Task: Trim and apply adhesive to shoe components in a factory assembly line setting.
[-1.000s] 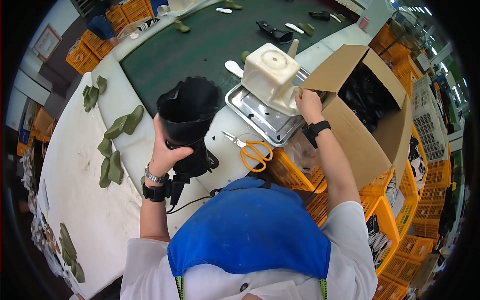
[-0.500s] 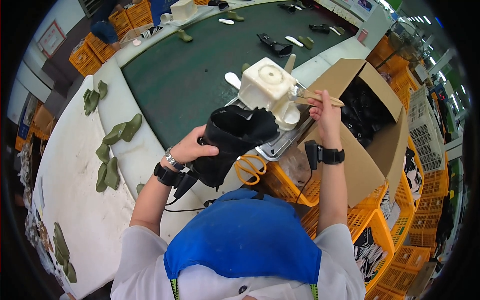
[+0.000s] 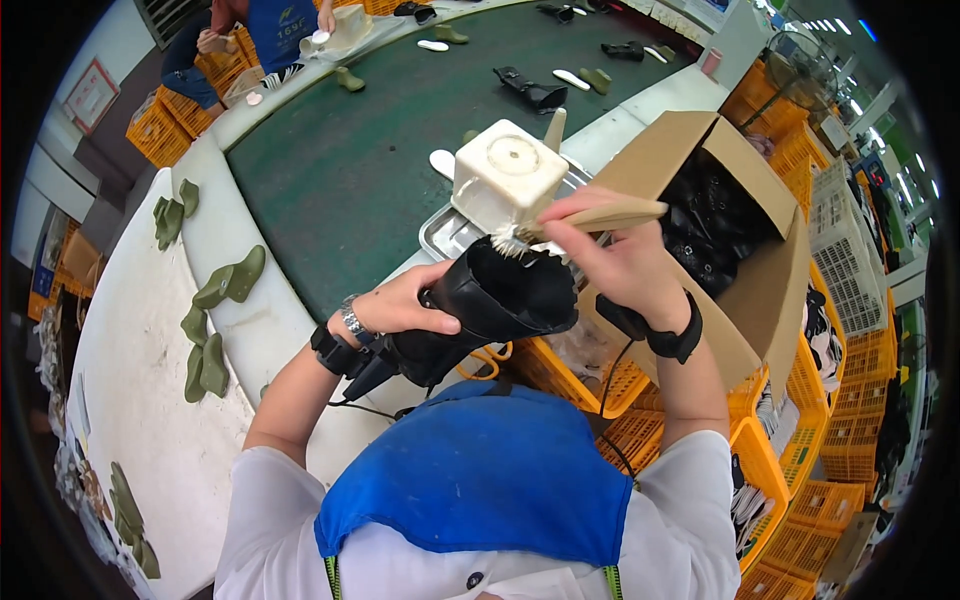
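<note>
My left hand (image 3: pixel 408 300) is closed round a black boot (image 3: pixel 470 315), its opening tilted up and to the right. A brush (image 3: pixel 615 214) with a wooden handle is gripped in my right hand (image 3: pixel 622 255). Its pale bristles are at the rim of the boot's opening; whether they touch the inside I cannot tell. Just beyond the boot stands a whitish square plastic container (image 3: pixel 505 170) on a metal tray (image 3: pixel 437 236). A white insole (image 3: pixel 442 164) lies beside the container.
An open cardboard box (image 3: pixel 745 330) of black boots stands at right, above orange crates (image 3: pixel 765 470). Green shoe lasts (image 3: pixel 240 275) lie along the white table (image 3: pixel 140 360) at left. The green belt (image 3: pixel 330 180) carries boots, insoles and lasts. Another person (image 3: pixel 270 35) works at the far left.
My right hand has brought the brush from beside the white container left and down to the boot's opening. The boot has turned and moved slightly nearer. The other person has come further into view.
</note>
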Demonstrator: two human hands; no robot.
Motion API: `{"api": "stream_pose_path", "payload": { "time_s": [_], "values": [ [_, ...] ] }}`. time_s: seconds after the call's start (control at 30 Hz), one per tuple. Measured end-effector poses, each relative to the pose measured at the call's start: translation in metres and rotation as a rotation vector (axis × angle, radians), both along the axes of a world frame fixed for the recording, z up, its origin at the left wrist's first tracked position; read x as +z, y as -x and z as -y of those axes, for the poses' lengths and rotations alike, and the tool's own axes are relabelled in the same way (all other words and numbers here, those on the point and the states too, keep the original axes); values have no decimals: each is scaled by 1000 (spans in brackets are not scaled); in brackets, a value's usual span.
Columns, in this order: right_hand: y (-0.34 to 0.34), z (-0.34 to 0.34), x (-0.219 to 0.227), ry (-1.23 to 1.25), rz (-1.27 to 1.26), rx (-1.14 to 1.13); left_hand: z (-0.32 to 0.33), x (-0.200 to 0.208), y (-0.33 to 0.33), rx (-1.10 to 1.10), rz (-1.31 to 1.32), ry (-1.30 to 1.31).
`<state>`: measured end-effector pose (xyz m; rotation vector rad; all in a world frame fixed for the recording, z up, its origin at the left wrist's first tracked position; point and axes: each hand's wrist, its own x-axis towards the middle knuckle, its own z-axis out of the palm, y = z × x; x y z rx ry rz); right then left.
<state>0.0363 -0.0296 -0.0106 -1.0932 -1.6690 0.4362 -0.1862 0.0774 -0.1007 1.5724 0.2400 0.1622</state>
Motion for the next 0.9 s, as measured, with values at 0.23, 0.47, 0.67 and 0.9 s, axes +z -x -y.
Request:
{"api": "stream_pose_path", "payload": {
  "time_s": [0.23,0.47,0.67,0.9],
  "values": [
    [0,-24,-12,58,248,45,4,5,1,80,-37,-37],
    [-3,-36,-28,170,161,-16,1,-9,16,211,7,122],
    [-5,-43,-49,113,26,-133,-2,-18,28,292,96,250],
    [-5,-46,-58,91,-33,-259,0,-11,32,432,113,-22]
  ]
}}
